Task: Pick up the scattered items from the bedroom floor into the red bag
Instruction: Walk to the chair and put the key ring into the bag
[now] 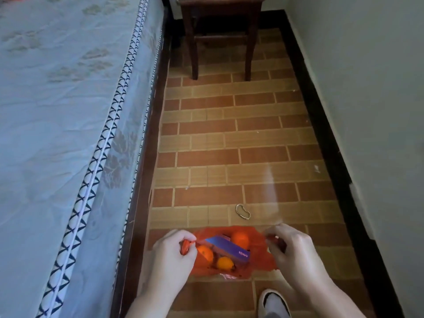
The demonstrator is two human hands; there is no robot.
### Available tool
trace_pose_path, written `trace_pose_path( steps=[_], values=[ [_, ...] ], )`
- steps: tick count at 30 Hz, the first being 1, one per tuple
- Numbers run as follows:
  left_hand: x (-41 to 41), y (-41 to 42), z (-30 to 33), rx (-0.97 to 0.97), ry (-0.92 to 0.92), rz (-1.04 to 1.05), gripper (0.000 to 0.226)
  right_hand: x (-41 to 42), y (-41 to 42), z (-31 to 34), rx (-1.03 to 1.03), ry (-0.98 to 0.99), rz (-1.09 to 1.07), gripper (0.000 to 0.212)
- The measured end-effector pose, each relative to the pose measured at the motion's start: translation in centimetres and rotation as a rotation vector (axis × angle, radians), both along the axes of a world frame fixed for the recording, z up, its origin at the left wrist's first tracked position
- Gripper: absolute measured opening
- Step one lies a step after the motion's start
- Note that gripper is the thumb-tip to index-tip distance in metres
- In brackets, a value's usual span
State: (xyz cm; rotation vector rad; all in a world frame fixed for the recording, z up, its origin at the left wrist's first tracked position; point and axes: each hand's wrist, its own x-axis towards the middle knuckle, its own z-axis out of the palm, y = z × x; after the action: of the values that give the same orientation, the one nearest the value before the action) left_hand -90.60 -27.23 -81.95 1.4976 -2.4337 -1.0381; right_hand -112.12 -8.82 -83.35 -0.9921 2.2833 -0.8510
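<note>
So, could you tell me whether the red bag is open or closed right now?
Open. The left hand and right hand hold the red bag apart by its handles, showing oranges and a box inside.

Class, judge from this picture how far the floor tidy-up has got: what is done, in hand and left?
Done: three oranges and a box lie in the red bag. In hand: the left hand and right hand hold its handles apart. Left: a bracelet on the floor beyond the bag.

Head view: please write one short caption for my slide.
Both hands, left hand and right hand, hold open the red bag of oranges; a bracelet lies on the floor.
</note>
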Motion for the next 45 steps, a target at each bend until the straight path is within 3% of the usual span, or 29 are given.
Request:
trace_pose_path(
  steps=[11, 16, 20, 24, 26, 31, 39, 42, 45],
  values=[
    [-3.1, 1.7, -12.9, -0.013, 0.165, -0.118, 0.029, 0.7, -2.3, -11.8, -0.144, 0.064, 0.145, 0.022],
    [-2.1, 0.8, -15.9, -0.072, 0.009, -0.314, 0.006, 2.4, -2.8, -17.1, -0.086, 0.228, 0.247, 0.009],
    [-0.6, 0.3, -18.4, -0.11, -0.158, -0.391, 0.024, 3.4, -2.7, -21.8, 0.017, 0.416, 0.242, 0.017],
    [1.8, -0.2, -20.6, -0.06, -0.272, -0.385, 0.056, 3.5, -1.8, -26.9, 0.141, 0.408, 0.292, 0.037],
    [2.7, -0.5, -21.0, -0.027, -0.293, -0.373, 0.058, 3.5, -1.1, -28.3, 0.191, 0.363, 0.315, 0.041],
    [4.4, -1.0, -20.9, -0.002, -0.307, -0.328, 0.043, 3.4, 0.0, -29.6, 0.232, 0.288, 0.331, 0.047],
    [4.2, -0.8, -19.5, -0.172, -0.188, -0.313, 0.051, 4.4, 1.0, -26.0, -0.005, 0.34, 0.304, 0.035],
    [2.2, 0.2, -19.5, -0.232, -0.131, -0.401, 0.062, 3.7, 0.5, -24.1, -0.155, 0.465, 0.256, 0.028],
    [0.3, 0.9, -20.5, -0.313, -0.161, -0.582, 0.058, 1.8, -1.9, -23.2, -0.159, 0.415, 0.216, 0.032]
  ],
)
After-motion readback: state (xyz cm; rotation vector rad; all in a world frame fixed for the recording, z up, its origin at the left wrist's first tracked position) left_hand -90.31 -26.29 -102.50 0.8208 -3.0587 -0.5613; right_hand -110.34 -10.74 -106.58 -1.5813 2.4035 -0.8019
